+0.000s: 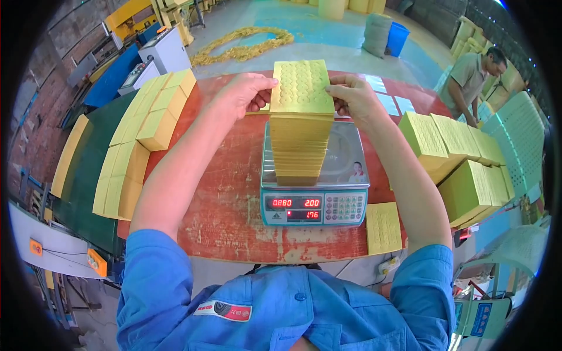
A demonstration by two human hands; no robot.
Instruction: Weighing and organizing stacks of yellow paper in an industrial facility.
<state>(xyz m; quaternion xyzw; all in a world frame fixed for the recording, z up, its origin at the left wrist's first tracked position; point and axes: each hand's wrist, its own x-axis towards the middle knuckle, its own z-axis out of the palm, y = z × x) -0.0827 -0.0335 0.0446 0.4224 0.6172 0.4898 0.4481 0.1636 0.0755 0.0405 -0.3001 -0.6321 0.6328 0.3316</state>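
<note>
Left hand (pixel 247 93) and right hand (pixel 356 98) clamp, at 9 and 3 o'clock, the tall, rectangular, yellow, paper-like sheet stack (pixel 301 126) standing on the teal, metal-panned scale (pixel 346 149).

1. My head view comes through bright, lit mostly from above: the top of the stack of yellow sheets (pixel 301 96) reads pale, while its front face darkens toward the base.
2. I catch a small blue-white glare (pixel 500 3) at the upper right rim, with tiny bright specks over the dark wall (pixel 530 55) below it.
3. The steel pan (pixel 342 155) gives me a soft grey sheen, and the red display (pixel 295 208) glows clearly.
4. I get the left hand (pixel 249 93) and right hand (pixel 358 96) fairly crisp.
5. My fisheye bows the red table's (pixel 205 225) near edge; black vignetting fills the corners.
</note>
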